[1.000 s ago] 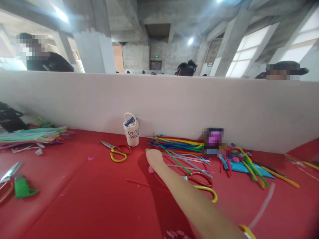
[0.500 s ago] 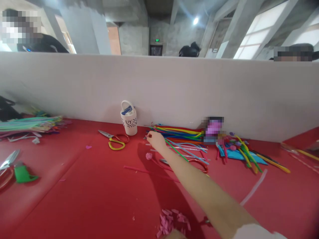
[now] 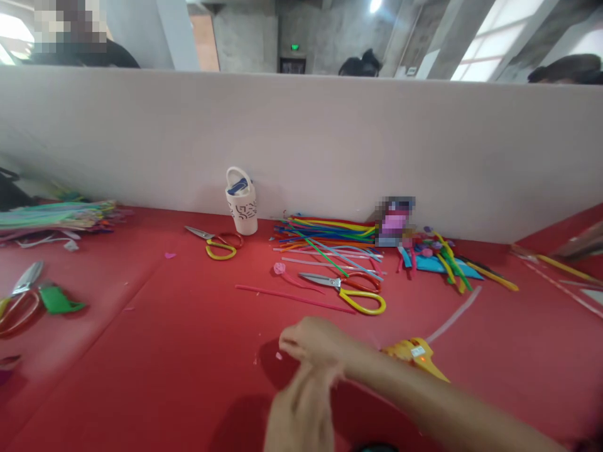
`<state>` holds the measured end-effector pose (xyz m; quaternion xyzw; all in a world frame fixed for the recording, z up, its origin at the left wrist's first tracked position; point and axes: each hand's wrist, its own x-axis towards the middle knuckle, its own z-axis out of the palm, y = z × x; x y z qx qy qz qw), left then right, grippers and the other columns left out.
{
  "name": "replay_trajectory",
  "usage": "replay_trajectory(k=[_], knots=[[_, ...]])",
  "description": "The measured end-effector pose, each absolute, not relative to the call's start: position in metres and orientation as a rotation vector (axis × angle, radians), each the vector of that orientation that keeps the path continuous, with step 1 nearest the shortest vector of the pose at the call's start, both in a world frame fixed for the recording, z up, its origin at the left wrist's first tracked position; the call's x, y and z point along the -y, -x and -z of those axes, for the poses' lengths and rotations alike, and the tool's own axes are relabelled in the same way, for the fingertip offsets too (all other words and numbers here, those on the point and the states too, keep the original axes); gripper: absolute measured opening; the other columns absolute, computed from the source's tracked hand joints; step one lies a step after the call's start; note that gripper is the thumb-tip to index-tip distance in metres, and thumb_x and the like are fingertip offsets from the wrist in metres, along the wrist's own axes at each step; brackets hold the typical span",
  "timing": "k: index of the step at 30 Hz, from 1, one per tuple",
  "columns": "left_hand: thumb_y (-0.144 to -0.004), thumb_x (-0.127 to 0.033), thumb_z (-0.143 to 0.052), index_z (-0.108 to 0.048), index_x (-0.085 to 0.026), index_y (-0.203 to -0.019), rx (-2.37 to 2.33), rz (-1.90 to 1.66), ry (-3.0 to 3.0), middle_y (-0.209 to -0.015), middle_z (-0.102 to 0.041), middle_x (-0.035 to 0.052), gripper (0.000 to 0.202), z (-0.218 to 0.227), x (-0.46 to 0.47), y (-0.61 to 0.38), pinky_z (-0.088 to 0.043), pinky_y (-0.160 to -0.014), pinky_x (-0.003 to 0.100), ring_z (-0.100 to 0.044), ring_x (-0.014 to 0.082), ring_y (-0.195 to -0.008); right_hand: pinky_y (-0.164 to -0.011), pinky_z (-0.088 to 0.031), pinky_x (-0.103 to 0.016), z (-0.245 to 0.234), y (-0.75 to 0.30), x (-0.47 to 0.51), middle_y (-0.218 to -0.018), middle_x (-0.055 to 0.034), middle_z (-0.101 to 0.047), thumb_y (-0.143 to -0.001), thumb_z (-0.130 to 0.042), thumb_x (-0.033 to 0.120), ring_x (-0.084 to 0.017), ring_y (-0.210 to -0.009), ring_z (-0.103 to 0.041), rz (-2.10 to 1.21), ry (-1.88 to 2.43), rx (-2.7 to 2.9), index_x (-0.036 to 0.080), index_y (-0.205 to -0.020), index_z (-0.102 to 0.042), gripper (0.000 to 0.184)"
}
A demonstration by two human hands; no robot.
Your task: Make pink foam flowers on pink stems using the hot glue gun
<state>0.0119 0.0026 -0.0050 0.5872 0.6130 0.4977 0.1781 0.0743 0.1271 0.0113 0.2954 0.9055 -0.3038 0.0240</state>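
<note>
Your right hand (image 3: 315, 339) is low over the table (image 3: 164, 351), its fingers curled in; whether a thing is pinched in them, you cannot tell from here. Your left hand (image 3: 301, 408) is blurred just below it, fingers bunched, and neither its opening nor any hold is clear. The nearest small thing is a pink scrap (image 3: 279, 356), just beside your right fingertips.

As far as the view shows, 1 pink rosette (image 3: 279, 269) looks already coiled, with a thin pink tail trailing from it. Just below that lies 1 straight pink strip (image 3: 292, 298), apparently unworked. How much is left beyond that, the view cannot settle.

Near the strip's right end you have open red-and-yellow scissors (image 3: 336, 283), and behind them a bundle of coloured stems (image 3: 330, 232). What looks like a yellow glue gun (image 3: 417, 353) sits beside your right forearm, the thing most in your way on that side. Farther back, a white cup (image 3: 244, 210) stands upright by the pale partition (image 3: 301, 138).
</note>
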Motion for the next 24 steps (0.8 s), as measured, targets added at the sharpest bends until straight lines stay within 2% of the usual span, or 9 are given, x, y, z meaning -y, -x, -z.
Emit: replay_trajectory(k=[1,4,7,10,12,14,18,21,24], knots=[[-0.087,-0.018,-0.041,-0.06,-0.023,-0.107,-1.761,-1.499,-1.589,-0.095,-0.071,0.0098,0.028,0.001,-0.006,-0.004,-0.051,-0.071,0.029,-0.066,0.0209,-0.083,-0.054,-0.04,-0.024,-0.012,-0.077,-0.13,-0.059,0.0031,-0.06,-0.079,-0.062,0.021,-0.011,-0.057,-0.056,0.945,-0.97,-2.815,0.015,-0.065,-0.061,0.015],[-0.088,-0.023,-0.044,-0.044,-0.02,-0.121,-1.758,-1.706,-1.287,-0.085,-0.068,0.0061,0.033,-0.015,-0.015,0.02,-0.048,-0.054,0.025,-0.063,0.0166,-0.066,-0.058,-0.044,-0.026,-0.019,-0.094,-0.148,-0.066,0.0033,-0.059,-0.09,-0.049,0.028,-0.01,-0.057,-0.056,0.931,-1.252,-2.848,0.014,-0.076,-0.059,0.022],[-0.088,-0.023,-0.044,-0.056,-0.019,-0.101,-1.855,-1.768,-1.157,-0.061,-0.059,-0.0026,0.018,-0.026,-0.022,0.037,-0.04,-0.047,0.021,-0.048,0.0101,-0.046,-0.055,-0.039,-0.023,-0.026,-0.121,-0.156,-0.065,0.0035,-0.06,-0.086,-0.047,0.018,-0.011,-0.06,-0.057,0.903,-1.484,-2.854,0.016,-0.084,-0.058,0.011],[-0.082,-0.018,-0.054,-0.056,-0.021,-0.099,-1.817,-1.912,-1.077,-0.081,-0.062,-0.001,0.017,-0.033,-0.024,0.047,-0.037,-0.047,0.02,-0.044,0.0074,-0.049,-0.052,-0.036,-0.022,-0.033,-0.141,-0.146,-0.064,0.0023,-0.06,-0.084,-0.045,0.017,-0.012,-0.058,-0.056,0.873,-1.608,-2.859,0.017,-0.084,-0.056,0.012],[-0.077,-0.015,-0.059,-0.057,-0.021,-0.097,-1.727,-2.0,-0.977,-0.083,-0.061,-0.0015,0.021,-0.035,-0.025,0.053,-0.035,-0.043,0.018,-0.044,0.0059,-0.048,-0.051,-0.035,-0.022,-0.036,-0.143,-0.133,-0.062,0.0016,-0.061,-0.084,-0.045,0.02,-0.012,-0.057,-0.056,0.874,-1.572,-2.883,0.017,-0.077,-0.057,0.014],[-0.075,-0.013,-0.06,-0.059,-0.018,-0.087,-1.571,-2.045,-0.863,-0.07,-0.058,-0.0032,0.013,-0.036,-0.025,0.057,-0.029,-0.039,0.016,-0.039,0.0035,-0.041,-0.05,-0.034,-0.021,-0.035,-0.135,-0.118,-0.063,0.0019,-0.062,-0.082,-0.048,0.02,-0.011,-0.057,-0.055,0.89,-1.438,-2.922,0.018,-0.072,-0.059,0.015],[-0.072,-0.012,-0.058,-0.06,-0.015,-0.077,-1.267,-1.933,-0.717,-0.057,-0.056,-0.0041,0.006,-0.041,-0.023,0.058,-0.021,-0.034,0.013,-0.031,0.0003,-0.034,-0.056,-0.039,-0.021,-0.017,-0.095,-0.088,-0.072,0.0005,-0.065,-0.079,-0.055,0.014,-0.012,-0.066,-0.059,0.846,-1.141,-2.982,0.018,-0.075,-0.063,0.01],[-0.071,-0.012,-0.059,-0.06,-0.015,-0.076,-1.207,-1.858,-0.699,-0.056,-0.056,-0.0043,0.006,-0.048,-0.02,0.054,-0.02,-0.032,0.011,-0.03,-0.0007,-0.033,-0.073,-0.046,-0.032,0.007,-0.064,-0.075,-0.092,-0.0056,-0.064,-0.085,-0.055,0.021,-0.018,-0.085,-0.059,0.747,-1.051,-3.004,0.014,-0.088,-0.062,0.011],[-0.072,-0.012,-0.058,-0.061,-0.016,-0.076,-1.191,-1.827,-0.727,-0.056,-0.056,-0.0043,0.006,-0.058,-0.013,0.053,-0.019,-0.032,0.01,-0.029,-0.0017,-0.032,-0.077,-0.049,-0.039,0.022,-0.053,-0.074,-0.105,-0.005,-0.06,-0.089,-0.053,0.029,-0.018,-0.091,-0.059,0.748,-1.011,-2.995,0.015,-0.103,-0.058,0.021]])
